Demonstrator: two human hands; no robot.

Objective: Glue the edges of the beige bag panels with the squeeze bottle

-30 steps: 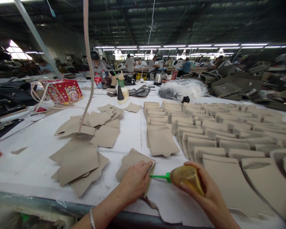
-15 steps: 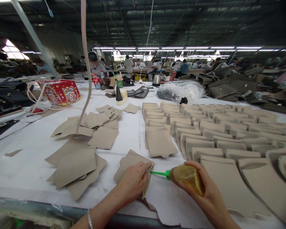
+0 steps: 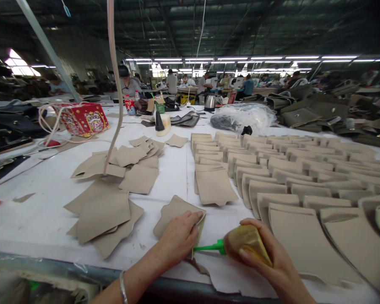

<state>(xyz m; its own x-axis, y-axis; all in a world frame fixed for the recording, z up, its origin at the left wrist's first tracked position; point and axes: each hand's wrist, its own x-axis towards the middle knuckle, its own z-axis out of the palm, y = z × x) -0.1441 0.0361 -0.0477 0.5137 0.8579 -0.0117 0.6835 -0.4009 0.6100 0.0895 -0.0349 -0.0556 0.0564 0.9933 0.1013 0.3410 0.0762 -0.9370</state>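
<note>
Near the table's front edge, my left hand [image 3: 180, 235] grips a beige leather piece [image 3: 171, 213], its fingers pressed on the piece by the right edge. That edge is turned up a little and looks wet and yellowish. My right hand [image 3: 270, 253] is wrapped round a squeeze bottle [image 3: 247, 244] of amber liquid, probably glue, tilted to the left. The bottle's thin green nozzle [image 3: 209, 247] reaches to the lower part of the piece's right edge, just below my left fingers.
Loose beige pieces [image 3: 103, 215] lie in a pile at left. Folded beige pieces [image 3: 291, 190] stand in rows at right. A hose [image 3: 114, 84] hangs over the left pile. Farther back are a red bag [image 3: 88, 119], a kettle [image 3: 210, 103] and clear plastic wrap [image 3: 250, 118].
The bottle's nozzle tip has moved down along the piece's right edge, towards me. My left hand stays on the piece. The whole view has shifted slightly.
</note>
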